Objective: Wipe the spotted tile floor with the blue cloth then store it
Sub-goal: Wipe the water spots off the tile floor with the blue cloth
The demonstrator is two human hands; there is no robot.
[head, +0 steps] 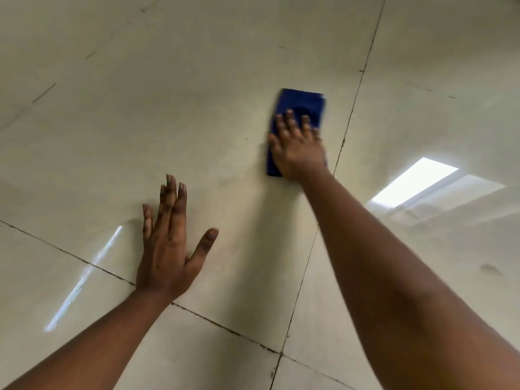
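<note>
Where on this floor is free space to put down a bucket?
Bare tile floor lies left of the blue cloth, beyond the left hand. More lies right of the long grout line. The right hand presses the cloth; avoid there.

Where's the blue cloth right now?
In the head view the blue cloth lies flat on the tile floor, right of centre, pressed under the right hand, just left of a dark grout line.
</note>
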